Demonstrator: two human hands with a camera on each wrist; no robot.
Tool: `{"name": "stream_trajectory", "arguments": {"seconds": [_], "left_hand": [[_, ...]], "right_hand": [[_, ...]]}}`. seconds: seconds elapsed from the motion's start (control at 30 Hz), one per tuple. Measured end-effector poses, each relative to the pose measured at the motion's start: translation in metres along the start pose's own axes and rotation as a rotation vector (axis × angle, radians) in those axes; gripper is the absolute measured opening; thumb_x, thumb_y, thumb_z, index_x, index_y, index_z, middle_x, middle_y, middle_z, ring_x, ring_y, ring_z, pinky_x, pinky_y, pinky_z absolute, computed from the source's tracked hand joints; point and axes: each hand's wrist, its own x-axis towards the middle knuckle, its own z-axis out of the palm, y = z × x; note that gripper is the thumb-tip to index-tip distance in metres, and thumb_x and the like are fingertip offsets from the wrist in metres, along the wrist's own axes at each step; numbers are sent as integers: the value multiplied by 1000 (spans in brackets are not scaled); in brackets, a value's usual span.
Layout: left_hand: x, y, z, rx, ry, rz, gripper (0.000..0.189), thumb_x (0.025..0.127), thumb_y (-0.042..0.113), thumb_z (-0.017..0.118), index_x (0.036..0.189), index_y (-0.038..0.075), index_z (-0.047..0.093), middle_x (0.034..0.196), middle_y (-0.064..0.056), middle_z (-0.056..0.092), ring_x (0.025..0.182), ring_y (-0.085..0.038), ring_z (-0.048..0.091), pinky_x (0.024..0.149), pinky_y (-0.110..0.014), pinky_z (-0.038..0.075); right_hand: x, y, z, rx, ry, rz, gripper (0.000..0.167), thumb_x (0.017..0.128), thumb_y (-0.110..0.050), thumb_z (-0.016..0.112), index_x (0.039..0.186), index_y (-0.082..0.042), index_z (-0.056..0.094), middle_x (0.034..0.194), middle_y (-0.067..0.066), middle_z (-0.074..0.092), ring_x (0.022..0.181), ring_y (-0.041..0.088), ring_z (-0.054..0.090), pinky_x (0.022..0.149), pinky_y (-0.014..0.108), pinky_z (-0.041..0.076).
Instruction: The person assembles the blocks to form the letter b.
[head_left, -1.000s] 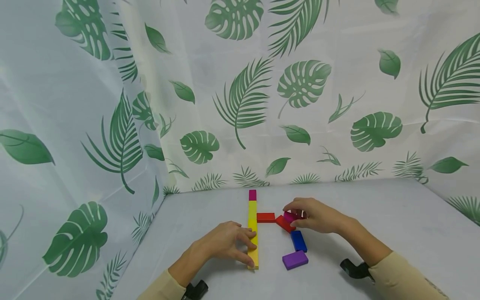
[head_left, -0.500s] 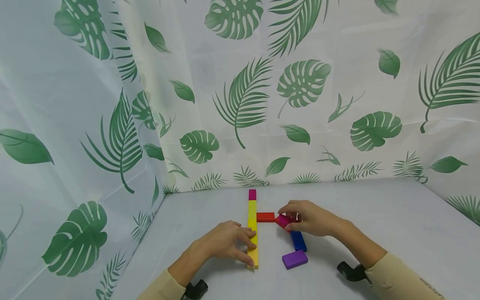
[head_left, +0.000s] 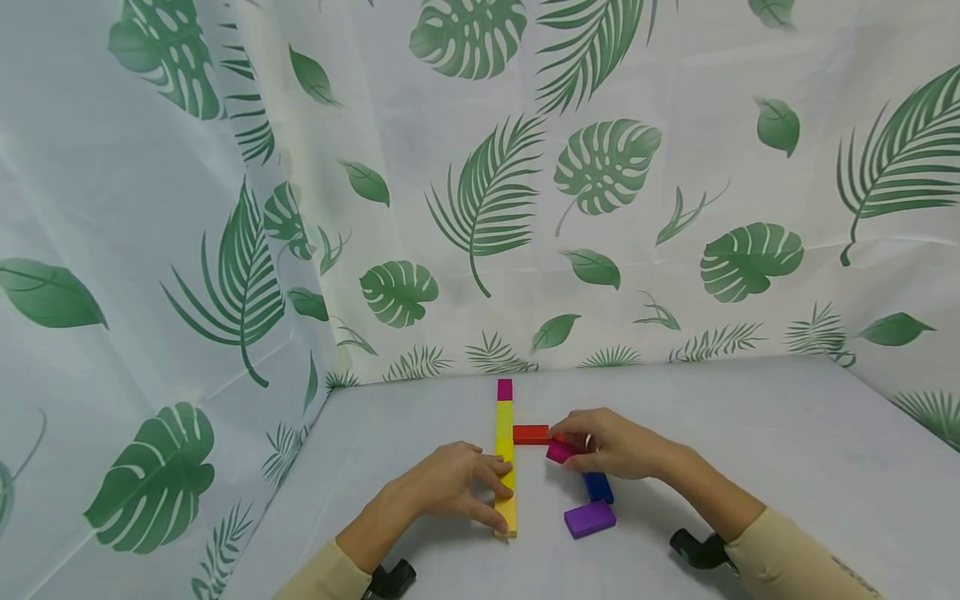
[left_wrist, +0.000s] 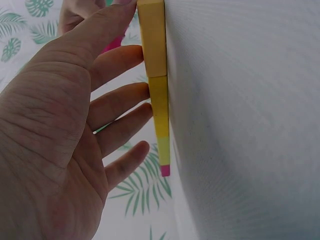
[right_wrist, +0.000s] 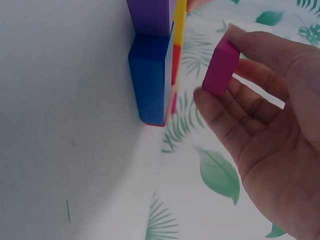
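Observation:
My right hand (head_left: 618,443) pinches a magenta block (right_wrist: 221,67) between thumb and fingertips. In the right wrist view this block stands off from the blocks on the table. In the head view it overlaps a red block that is mostly hidden behind the hand. My left hand (head_left: 448,479) rests its fingertips on a straight row of yellow blocks (head_left: 505,433), thumb at the near end. The left wrist view shows those fingers (left_wrist: 122,100) fairly straight along the row. Another magenta block (head_left: 505,389) caps the far end of the row.
A red block (head_left: 531,434) juts right from the yellow row. A blue block (head_left: 599,487) and a purple block (head_left: 590,519) curve below the right hand. A leaf-printed cloth (head_left: 480,208) hangs behind the white table (head_left: 750,433).
My right hand has moved left and slightly nearer with the magenta block, from over the angled red block toward the inside of the curve. The left hand has stayed put.

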Motion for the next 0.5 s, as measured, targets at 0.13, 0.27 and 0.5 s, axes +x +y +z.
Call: {"name": "stream_trajectory", "arguments": {"seconds": [0.13,0.27,0.5], "left_hand": [[0,1,0,-4,-4,-4,52,80,69,77,117,34,81,139,9,68,134,-4,60,116,-39,47],[0,0,1,-3,-6,-9,51,81,70,76,117,34,80,139,9,68,134,-4,60,116,-39,48],[-1,0,1,-7,9,-7,51,80,70,76,116,35,81,138,10,68,134,-3,59,116,-39,47]], "right_hand": [[1,-2,3,45,-29,-10,40,95,-31,77,132,-16,70,104,-11,68,96,10,62,83,23,58],[2,-6,6,83,-56,-12,41,94,-30,78,131,-13,71,102,-9,69,94,10,62,83,23,58],[3,-12,10,110,-85,-9,40,94,-29,79,130,-13,70,98,-9,68,91,10,62,81,23,57]]}}
